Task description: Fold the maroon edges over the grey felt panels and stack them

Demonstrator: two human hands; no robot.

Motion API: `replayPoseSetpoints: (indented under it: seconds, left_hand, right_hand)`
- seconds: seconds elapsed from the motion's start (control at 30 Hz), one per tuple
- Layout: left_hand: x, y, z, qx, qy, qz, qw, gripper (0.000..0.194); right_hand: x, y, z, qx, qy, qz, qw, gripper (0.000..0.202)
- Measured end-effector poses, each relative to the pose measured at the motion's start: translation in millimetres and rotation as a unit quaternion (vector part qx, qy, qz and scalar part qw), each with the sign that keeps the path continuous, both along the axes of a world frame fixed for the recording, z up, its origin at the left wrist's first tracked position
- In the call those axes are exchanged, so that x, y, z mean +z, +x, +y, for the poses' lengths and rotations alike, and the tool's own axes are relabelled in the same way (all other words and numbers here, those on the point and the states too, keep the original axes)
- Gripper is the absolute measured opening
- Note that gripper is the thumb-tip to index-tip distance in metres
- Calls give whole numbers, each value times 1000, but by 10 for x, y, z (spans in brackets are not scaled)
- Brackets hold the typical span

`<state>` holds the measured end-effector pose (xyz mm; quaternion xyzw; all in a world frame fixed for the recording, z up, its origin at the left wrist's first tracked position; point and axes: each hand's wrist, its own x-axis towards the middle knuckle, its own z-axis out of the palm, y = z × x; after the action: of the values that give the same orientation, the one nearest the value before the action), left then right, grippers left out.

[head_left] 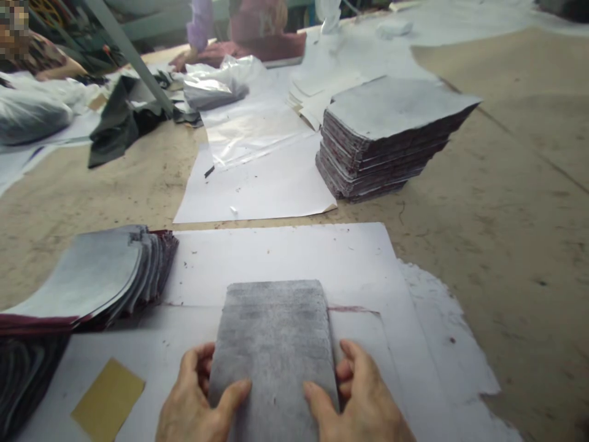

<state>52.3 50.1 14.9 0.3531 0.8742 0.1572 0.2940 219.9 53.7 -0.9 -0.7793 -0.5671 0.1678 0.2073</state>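
A grey rectangular stack of cut sheets (276, 331), fabric or leather by its look, lies in front of me on white paper. My left hand (202, 393) grips its left edge, thumb on top and fingers curled along the side. On the opposite edge, my right hand (356, 393) holds it the same way. The lower end of the stack runs out of the frame. To the left is a pile of curved grey pieces with dark red edges (99, 264). Below that pile sits a small mustard-yellow square (109, 399).
A tall stack of grey sheets (391, 116) stands at the back right. Clear plastic (248, 135) lies over white paper (257, 196) beyond my work. Dark scraps (119, 123) and a metal post (133, 58) are at the back left. Other people are across the table.
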Motion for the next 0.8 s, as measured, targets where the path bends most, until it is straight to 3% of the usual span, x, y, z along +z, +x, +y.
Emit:
replayPoseSetpoints:
  seconds: [0.1, 0.23, 0.3, 0.43, 0.5, 0.57, 0.6, 0.67, 0.73, 0.8]
  left_hand:
    - [-7, -46, -17, -18, 1, -34, 999, 48]
    - [63, 2, -65, 14, 71, -99, 992, 49]
    - [120, 39, -32, 31, 87, -205, 974, 53]
    - [115, 76, 155, 81, 95, -457, 881, 49]
    - [52, 86, 254, 55, 152, -440, 883, 39]
    - [-8, 99, 329, -31, 237, -358, 903, 23]
    - [-25, 106, 360, -72, 278, -327, 901, 16]
    - [-25, 119, 421, -110, 315, -320, 887, 13]
    - [15, 126, 502, -103, 275, -379, 878, 19]
    - [67, 127, 602, -95, 191, -442, 871, 32]
  right_hand:
    - [32, 56, 15, 15, -46, 16, 999, 17]
    - [2, 122, -4, 76, 37, 118, 989, 12]
    - [13, 156, 39, 81, 41, 244, 965, 11]
    - [117, 260, 300, 40, -33, 462, 885, 12]
    - [170, 318, 456, 41, -43, 521, 852, 25]
    - [192, 361, 564, 53, -72, 548, 832, 40]
    - [186, 375, 592, 56, -83, 544, 833, 43]
    - [143, 390, 601, 62, -50, 485, 871, 33]
    - [81, 398, 577, 102, 71, 380, 916, 19]
    - [38, 407, 565, 155, 188, 290, 925, 17]
